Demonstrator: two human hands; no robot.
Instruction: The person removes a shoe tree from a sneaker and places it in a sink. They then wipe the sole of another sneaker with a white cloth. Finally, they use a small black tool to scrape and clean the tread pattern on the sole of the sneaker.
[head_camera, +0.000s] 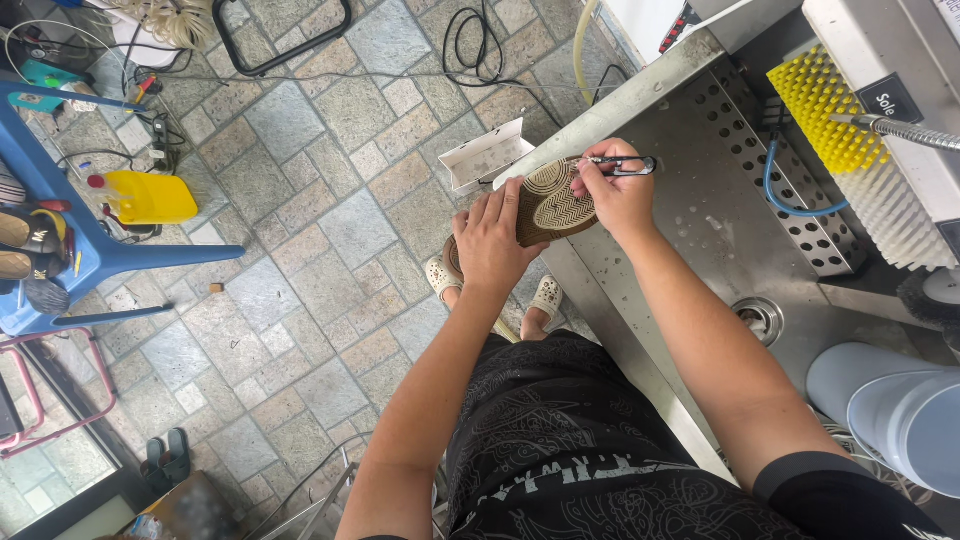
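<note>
My left hand (494, 243) grips a shoe (553, 203) turned sole-up, its brown sole with a cream zigzag tread facing me, held over the edge of a steel sink counter (700, 215). My right hand (617, 195) is closed on a small thin metal tool (622, 164) with a dark handle, its tip resting on the front of the sole. Both forearms reach out from my dark patterned clothes at the bottom of the view.
A yellow bristle brush block (822, 102) and white brush (895, 215) stand at the counter's back right, with a blue hose (783, 190) and drain (758, 317). A grey bucket (895, 405) sits bottom right. On the paved floor: white box (485, 155), yellow canister (148, 197), blue rack (60, 250), cables.
</note>
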